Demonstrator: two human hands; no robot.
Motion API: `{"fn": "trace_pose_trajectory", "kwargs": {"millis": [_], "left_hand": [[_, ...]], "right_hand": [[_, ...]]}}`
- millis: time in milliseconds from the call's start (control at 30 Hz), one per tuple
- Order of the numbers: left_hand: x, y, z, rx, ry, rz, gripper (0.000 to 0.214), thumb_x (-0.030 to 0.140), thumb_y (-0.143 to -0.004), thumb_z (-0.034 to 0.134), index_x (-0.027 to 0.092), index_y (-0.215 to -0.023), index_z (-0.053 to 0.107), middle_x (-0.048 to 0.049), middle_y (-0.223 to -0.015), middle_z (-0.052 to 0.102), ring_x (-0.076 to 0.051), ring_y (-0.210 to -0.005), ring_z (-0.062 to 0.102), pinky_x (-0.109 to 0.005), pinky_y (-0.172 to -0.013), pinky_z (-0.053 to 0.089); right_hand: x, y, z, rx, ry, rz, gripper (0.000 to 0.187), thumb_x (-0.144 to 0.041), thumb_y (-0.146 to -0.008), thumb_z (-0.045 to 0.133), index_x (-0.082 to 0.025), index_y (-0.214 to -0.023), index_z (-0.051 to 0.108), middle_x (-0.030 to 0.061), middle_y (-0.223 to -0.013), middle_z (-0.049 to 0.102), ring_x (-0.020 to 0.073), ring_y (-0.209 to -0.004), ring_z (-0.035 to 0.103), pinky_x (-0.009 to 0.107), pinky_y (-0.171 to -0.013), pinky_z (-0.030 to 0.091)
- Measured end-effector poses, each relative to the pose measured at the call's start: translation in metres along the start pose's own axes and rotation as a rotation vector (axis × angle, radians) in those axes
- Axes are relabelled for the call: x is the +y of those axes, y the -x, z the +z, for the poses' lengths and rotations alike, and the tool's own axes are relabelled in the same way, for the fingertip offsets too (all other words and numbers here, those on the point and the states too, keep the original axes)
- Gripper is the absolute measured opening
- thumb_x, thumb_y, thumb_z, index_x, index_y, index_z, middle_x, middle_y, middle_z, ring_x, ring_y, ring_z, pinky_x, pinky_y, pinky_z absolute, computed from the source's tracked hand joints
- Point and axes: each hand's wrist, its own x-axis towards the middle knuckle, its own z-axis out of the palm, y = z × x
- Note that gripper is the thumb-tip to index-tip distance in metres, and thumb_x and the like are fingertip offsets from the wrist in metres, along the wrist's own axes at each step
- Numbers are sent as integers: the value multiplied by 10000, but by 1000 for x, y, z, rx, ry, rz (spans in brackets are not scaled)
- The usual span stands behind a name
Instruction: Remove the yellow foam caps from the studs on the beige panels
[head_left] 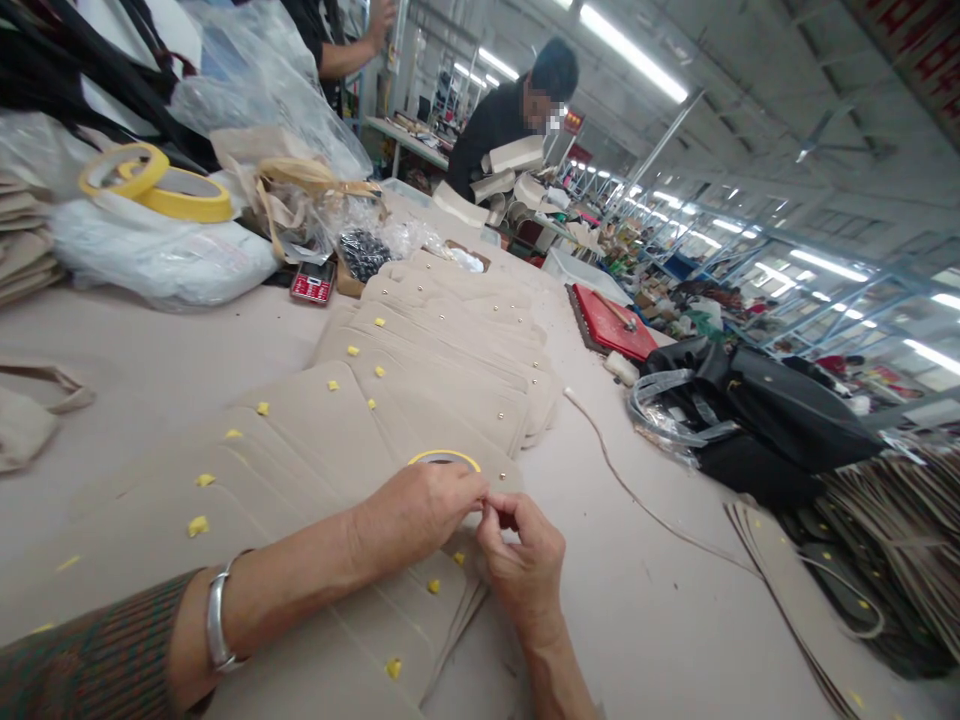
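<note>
My left hand (424, 500) and my right hand (529, 560) meet fingertip to fingertip over the beige panels. Both are closed in a pinch, and whatever lies between the fingertips is too small to make out. Just behind my left hand shows the rim of a roll of yellow tape (445, 456), mostly hidden by that hand; whether the hand touches it I cannot tell. Overlapping beige panels (300, 480) fan out beneath, several bearing small yellow tape pieces (197, 526). Farther back, the stacked panels (457, 350) carry small metal studs (501, 415).
At the left, yellow tape rolls (187, 195) rest on a plastic-wrapped bundle (165, 250), near a red phone (313, 283). A hammer (615, 310) lies on a red block (626, 335). Black bags (780, 410) and stacked strips (892, 530) occupy the right. A co-worker (499, 125) bends beyond the table.
</note>
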Motion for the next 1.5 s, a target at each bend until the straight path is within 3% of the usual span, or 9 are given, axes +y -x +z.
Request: {"fn": "trace_pose_trajectory", "kwargs": {"millis": [167,267,333,467,633,900,1100,1233,1500], "left_hand": [[5,-6,3,137,-129,105,120,98,-879,480,184,-840,554,-8,-756,552,-167,-636,524,-273,-543,352],[2,-8,6,232,-203,139,147,121,-923,436,187,-858,550,-12,-763,553,-165,-639,509,-273,-540,348],[-5,-9,10,177,-276,110,123,144,-938,457,188,-876,553,-24,-790,580,-181,-687,532,-279,-569,379],[-20,-8,19,-43,-357,67,68,138,-899,545,186,-859,572,-65,-851,620,-233,-781,565,-313,-598,430],[-21,-7,20,-164,-340,73,63,146,-906,543,177,-867,581,-81,-904,626,-246,-830,568,-342,-640,471],[-23,-7,19,-139,-345,101,66,128,-907,536,171,-886,581,-80,-929,622,-233,-844,552,-320,-627,459],[-24,-5,22,-84,-318,119,65,106,-881,572,169,-863,574,-79,-887,621,-230,-802,543,-314,-600,432],[-25,-4,22,-56,-309,131,75,105,-879,578,167,-838,573,-79,-846,618,-236,-794,541,-321,-603,422],[-24,-4,18,-88,-332,128,78,111,-890,554,170,-841,567,-76,-871,626,-248,-801,556,-340,-611,446]], "right_hand": [[4,-9,-2,-51,-394,601,204,-346,-789,626,-157,-711,634,-29,-508,578,106,-432,531,207,-443,428],[21,-13,-7,-16,-494,795,262,-398,-717,693,-154,-666,615,-34,-503,574,100,-415,526,206,-436,433],[34,-13,-11,-16,-495,851,306,-436,-697,724,-146,-679,628,-25,-530,593,97,-429,534,203,-445,441],[50,-10,-14,-56,-442,848,372,-487,-699,743,-128,-776,689,8,-609,644,99,-492,569,201,-501,472],[51,-10,-10,-152,-370,822,375,-492,-712,723,-125,-791,703,14,-603,634,107,-493,552,209,-490,471],[45,-13,-6,-295,-47,636,296,-421,-808,597,-150,-752,705,5,-597,629,137,-544,540,227,-515,431],[41,-19,-3,-307,108,466,242,-356,-829,558,-181,-732,693,23,-665,697,159,-598,605,250,-596,437],[42,-16,-4,-267,163,481,263,-359,-821,584,-172,-988,665,-13,-588,655,162,-530,587,252,-545,419],[44,0,-3,-224,238,348,243,-329,-866,532,-175,-834,718,73,-816,727,204,-759,659,301,-734,467]]}}
